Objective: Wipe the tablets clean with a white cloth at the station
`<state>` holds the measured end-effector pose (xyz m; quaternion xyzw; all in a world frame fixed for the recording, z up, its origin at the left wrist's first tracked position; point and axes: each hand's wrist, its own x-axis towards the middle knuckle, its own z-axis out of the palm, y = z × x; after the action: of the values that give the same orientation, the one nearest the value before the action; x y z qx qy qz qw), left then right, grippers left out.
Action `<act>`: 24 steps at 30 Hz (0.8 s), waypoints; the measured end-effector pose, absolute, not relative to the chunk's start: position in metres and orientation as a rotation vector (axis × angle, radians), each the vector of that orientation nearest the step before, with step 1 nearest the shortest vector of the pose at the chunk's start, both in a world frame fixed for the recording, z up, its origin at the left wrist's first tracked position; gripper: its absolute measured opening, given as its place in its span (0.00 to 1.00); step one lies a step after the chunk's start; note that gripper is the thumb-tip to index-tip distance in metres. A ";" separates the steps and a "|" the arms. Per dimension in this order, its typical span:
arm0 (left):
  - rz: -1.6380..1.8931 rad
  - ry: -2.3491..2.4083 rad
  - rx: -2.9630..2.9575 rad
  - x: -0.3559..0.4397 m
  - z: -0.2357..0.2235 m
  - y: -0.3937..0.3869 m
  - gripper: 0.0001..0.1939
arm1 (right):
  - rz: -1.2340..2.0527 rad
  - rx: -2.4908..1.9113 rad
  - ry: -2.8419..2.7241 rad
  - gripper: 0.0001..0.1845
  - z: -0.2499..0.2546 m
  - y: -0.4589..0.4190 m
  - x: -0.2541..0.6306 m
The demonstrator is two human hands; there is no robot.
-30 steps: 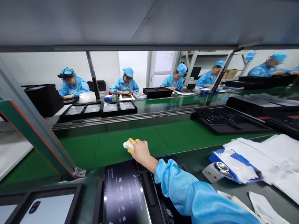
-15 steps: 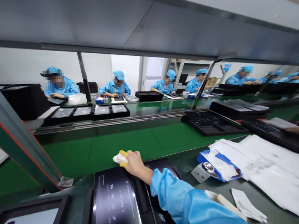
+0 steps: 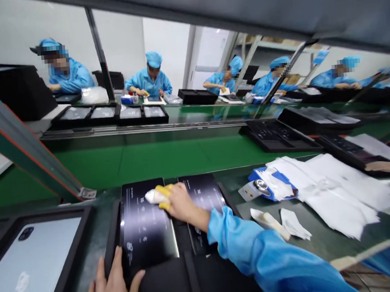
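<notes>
Tablet (image 3: pixel 146 222) left of its twin is mid-wipe: right hand (image 3: pixel 181 203) clenches a cloth (image 3: pixel 153 196) on its top; left hand (image 3: pixel 112 289), fingers loose, steadies the near edge.

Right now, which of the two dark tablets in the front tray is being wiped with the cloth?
The left tablet: the right hand presses the white cloth on its top edge; the right tablet lies untouched.

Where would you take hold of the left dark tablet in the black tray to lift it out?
Probably by the two long edges of the left tablet, coming from above. It lies flat, screen up, in the black tray, so only the edges offer a grip. The left hand rests at its near corner; the right hand presses a white cloth on its far end.
</notes>
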<state>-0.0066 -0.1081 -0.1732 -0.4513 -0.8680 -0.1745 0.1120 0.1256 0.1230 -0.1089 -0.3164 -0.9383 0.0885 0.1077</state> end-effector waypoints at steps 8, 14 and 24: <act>-0.542 -2.500 -1.382 -0.006 -0.164 -0.112 0.34 | 0.371 -0.546 -2.732 0.32 -0.156 0.013 0.175; -0.912 -2.589 -1.459 -0.014 -0.165 -0.118 0.27 | 0.528 -0.544 -2.658 0.32 -0.132 0.030 0.160; -2.020 -2.526 -0.598 -0.013 -0.151 -0.128 0.23 | 0.361 -0.608 -2.943 0.15 -0.127 0.029 0.097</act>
<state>-0.0126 -0.1284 -0.1510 -0.1813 -0.7659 -0.6125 -0.0740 0.0974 0.0285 -0.1274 -0.2005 -0.9707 0.1190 0.0576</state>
